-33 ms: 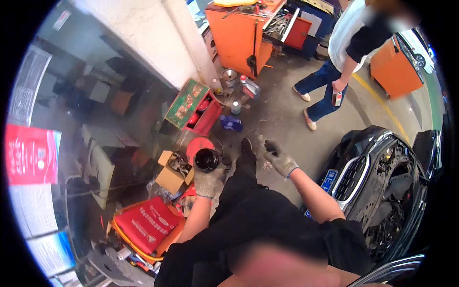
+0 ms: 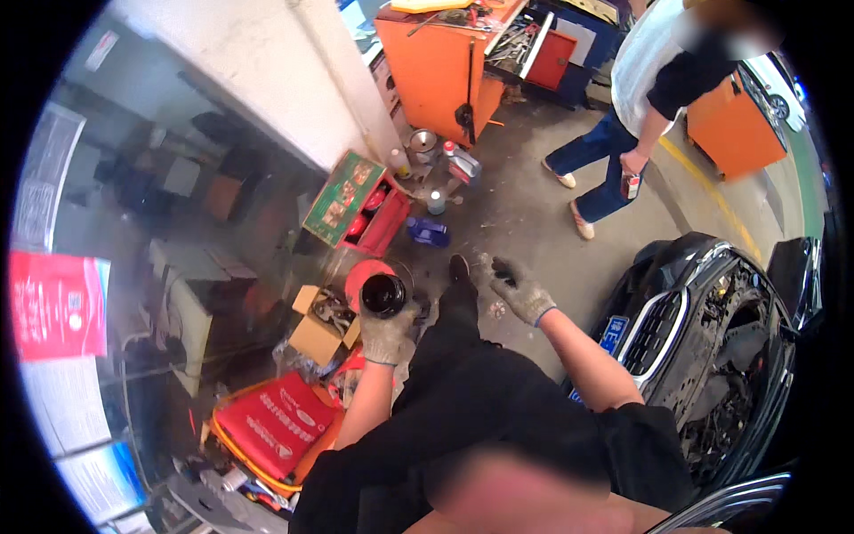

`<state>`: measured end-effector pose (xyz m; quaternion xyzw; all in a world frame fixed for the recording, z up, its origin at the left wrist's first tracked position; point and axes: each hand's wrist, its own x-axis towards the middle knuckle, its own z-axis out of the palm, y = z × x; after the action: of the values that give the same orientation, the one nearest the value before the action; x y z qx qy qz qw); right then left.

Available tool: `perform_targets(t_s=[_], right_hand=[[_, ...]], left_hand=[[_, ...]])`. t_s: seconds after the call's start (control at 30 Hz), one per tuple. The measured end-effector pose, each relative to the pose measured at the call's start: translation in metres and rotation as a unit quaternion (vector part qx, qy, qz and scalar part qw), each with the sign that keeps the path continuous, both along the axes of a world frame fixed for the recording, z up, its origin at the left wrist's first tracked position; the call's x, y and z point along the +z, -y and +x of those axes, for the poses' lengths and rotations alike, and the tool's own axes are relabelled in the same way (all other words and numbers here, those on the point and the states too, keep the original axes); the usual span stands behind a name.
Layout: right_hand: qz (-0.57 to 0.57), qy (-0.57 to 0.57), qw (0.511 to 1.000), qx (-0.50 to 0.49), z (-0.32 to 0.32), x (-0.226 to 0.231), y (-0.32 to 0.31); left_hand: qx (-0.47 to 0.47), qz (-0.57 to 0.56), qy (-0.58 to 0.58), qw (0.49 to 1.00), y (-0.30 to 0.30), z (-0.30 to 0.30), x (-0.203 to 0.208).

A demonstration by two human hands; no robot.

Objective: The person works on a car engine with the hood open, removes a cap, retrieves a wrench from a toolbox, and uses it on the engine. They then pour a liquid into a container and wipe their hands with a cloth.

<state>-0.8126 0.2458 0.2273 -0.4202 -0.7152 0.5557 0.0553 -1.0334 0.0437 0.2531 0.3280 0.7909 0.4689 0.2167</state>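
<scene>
- the left hand (image 2: 384, 340), gloved, is wrapped round a dark round container (image 2: 382, 295), its opening facing up; this is held above the floor's (image 2: 534, 206) left side, near the cardboard box (image 2: 317, 335).
- the right hand (image 2: 527, 301), also gloved, hangs well apart from it, fingers loosely curled; whether they pinch anything small, i cannot tell.
- the step in hand seems to be holding the container steady: best kept level, with the grip low on its side, since the black inside may be liquid and could slop.
- the right hand might well steady the rim before any turn.
- the floor's left edge is crowded: red case (image 2: 384, 219), purple jug (image 2: 429, 232), box.
- more open room lies ahead of the right hand, bounded by the black car's (image 2: 616, 331) front corner and the co-worker's legs (image 2: 607, 191).
</scene>
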Motion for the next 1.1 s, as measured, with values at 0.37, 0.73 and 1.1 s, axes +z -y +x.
perform_targets(t_s=[0.37, 0.73, 1.1], right_hand=[[0.023, 0.013, 0.991, -0.130, -0.059, 0.000, -0.276], [-0.175, -0.232, 0.914, -0.283, -0.222, -0.095, -0.632], [-0.357, -0.224, 0.865, -0.272, -0.321, -0.161, -0.798]], left_hand=[[0.015, 0.065, 0.214, 0.975, -0.265, -0.105, 0.000], [0.152, 0.028, 0.234, 0.960, -0.450, -0.131, 0.013], [0.241, 0.034, 0.211, 0.947, -0.609, -0.113, 0.044]])
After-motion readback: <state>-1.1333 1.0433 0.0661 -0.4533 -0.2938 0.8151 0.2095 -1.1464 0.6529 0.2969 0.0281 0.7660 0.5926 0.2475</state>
